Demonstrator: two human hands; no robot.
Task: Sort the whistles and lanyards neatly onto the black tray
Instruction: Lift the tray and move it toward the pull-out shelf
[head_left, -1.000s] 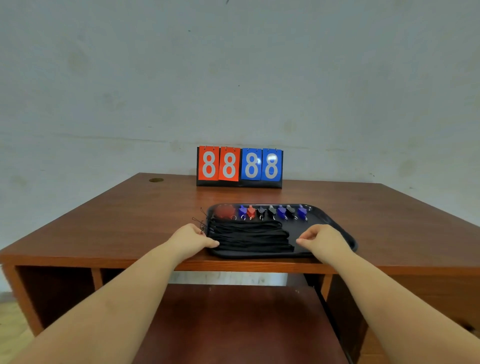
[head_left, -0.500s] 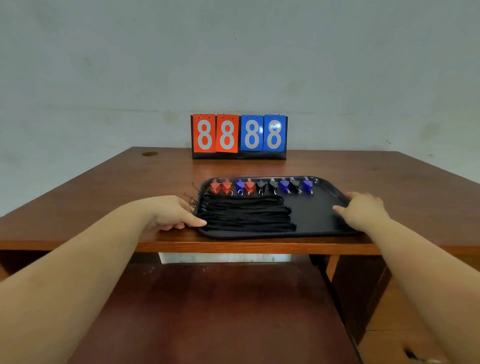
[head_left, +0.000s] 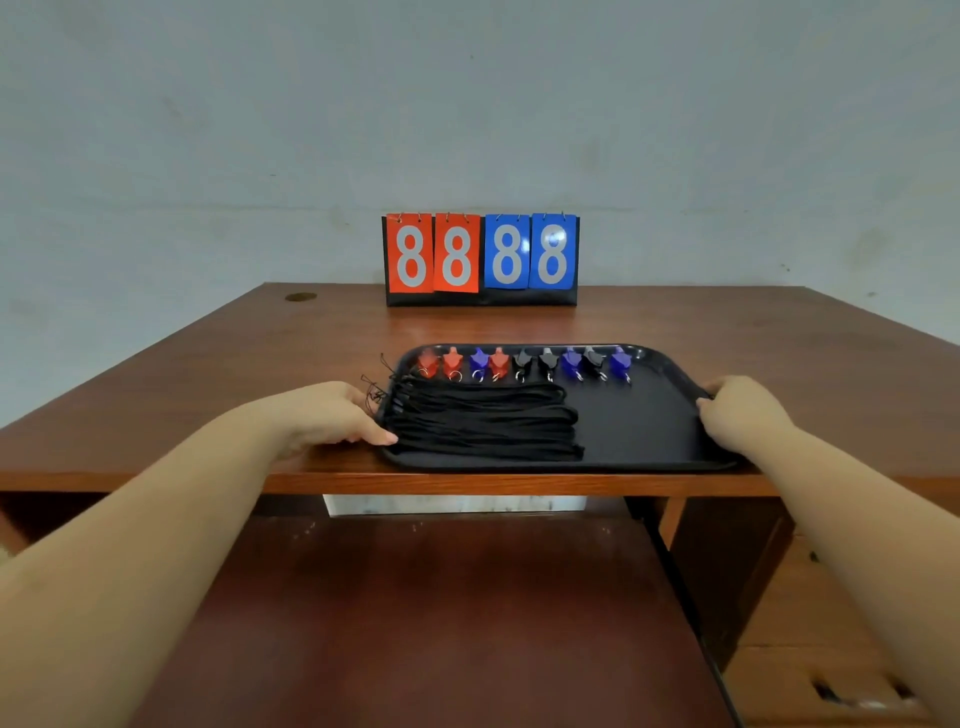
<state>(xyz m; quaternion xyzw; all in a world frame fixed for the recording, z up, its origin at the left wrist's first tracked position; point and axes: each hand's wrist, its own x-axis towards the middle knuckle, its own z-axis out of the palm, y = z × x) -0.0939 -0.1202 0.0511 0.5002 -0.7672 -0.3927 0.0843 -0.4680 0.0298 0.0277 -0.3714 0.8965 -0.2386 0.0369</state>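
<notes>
1. Desk (head_left: 727, 332): brown wooden top filling the middle of the frame. The near edge of the tray (head_left: 649, 431) lies almost flush with the desk's front edge, so a pull toward the bottom of the frame would likely tip it off.
2. Tray: black, at centre frame. Any jolt or tilt would probably slide its contents out of order.
3. Lanyards (head_left: 483, 421): black cords in a flat bundle on the tray's left half. Loose ends (head_left: 375, 389) hang over the left rim and could snag.
4. Left hand (head_left: 332, 413): palm down at the tray's left rim, fingers together, tips touching the bundle's edge.
5. Right hand (head_left: 737, 413): curled over the tray's right rim, fingers together and apparently gripping it.
6. Whistles (head_left: 524, 362): red, blue and black, in one row along the tray's far edge; light, likely to roll.
</notes>
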